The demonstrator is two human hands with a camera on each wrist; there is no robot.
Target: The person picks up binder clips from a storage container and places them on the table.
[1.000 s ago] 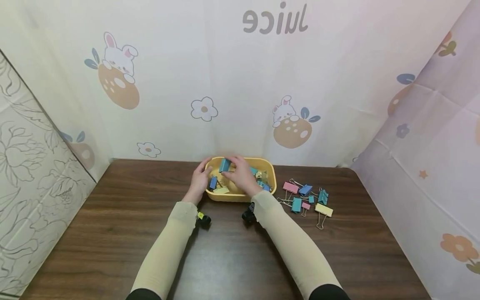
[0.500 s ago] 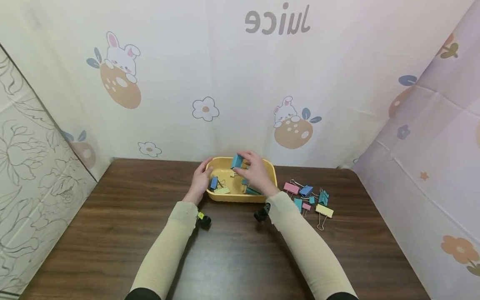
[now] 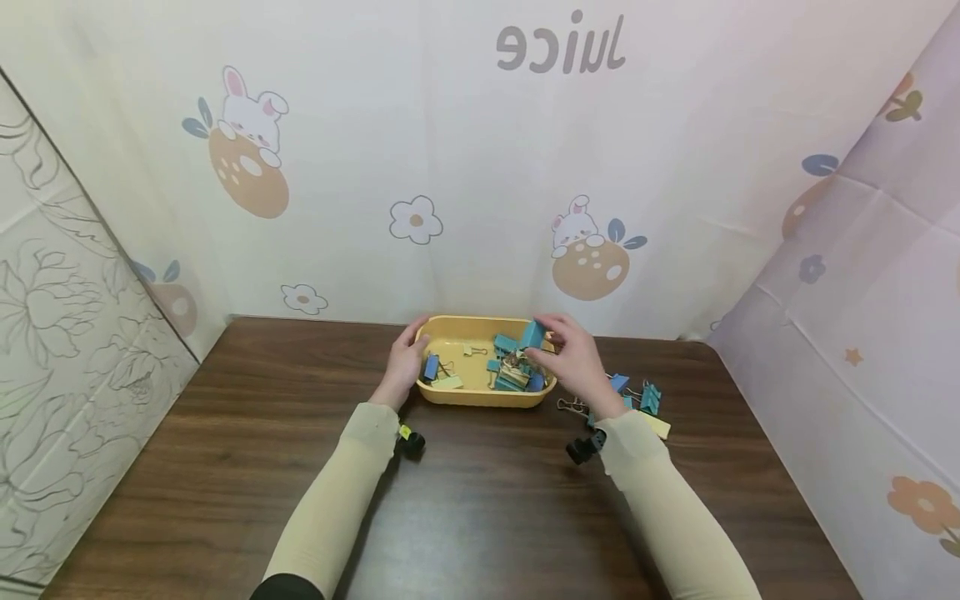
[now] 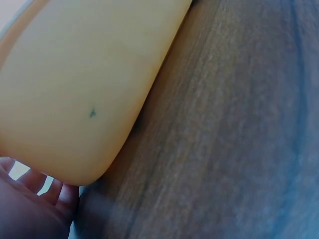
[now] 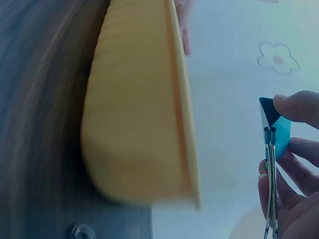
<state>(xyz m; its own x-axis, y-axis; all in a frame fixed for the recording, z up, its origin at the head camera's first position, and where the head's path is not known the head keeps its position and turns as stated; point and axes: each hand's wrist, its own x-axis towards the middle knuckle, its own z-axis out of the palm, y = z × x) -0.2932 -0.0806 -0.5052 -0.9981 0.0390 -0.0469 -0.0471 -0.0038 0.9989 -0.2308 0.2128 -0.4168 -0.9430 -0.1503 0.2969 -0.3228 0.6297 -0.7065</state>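
My left hand [image 3: 402, 364] grips the left end of a yellow plastic tray [image 3: 480, 398], thumb at the rim. In the left wrist view its fingers [image 4: 62, 196] lie against the tray's outer end. My right hand [image 3: 576, 360] pinches a teal binder clip [image 3: 533, 334] above the tray's right end. In the right wrist view that clip [image 5: 282, 133] sits between thumb and fingers, its wire handles hanging down. Inside the tray, several teal, yellow and blue binder clips are bunched at the right. A blue clip [image 3: 431, 367] and a pale yellow clip [image 3: 447, 382] lie at the left.
Right of the tray, several loose binder clips lie on the brown wooden table [image 3: 480, 500], among them a teal clip [image 3: 651, 398] and a yellow clip [image 3: 656, 424]. My right forearm partly covers this group. A patterned curtain [image 3: 337, 167] hangs behind the table.
My right hand has carried the teal binder clip rightward, from the tray's left half to its right end. My left hand has kept its grip on the tray.
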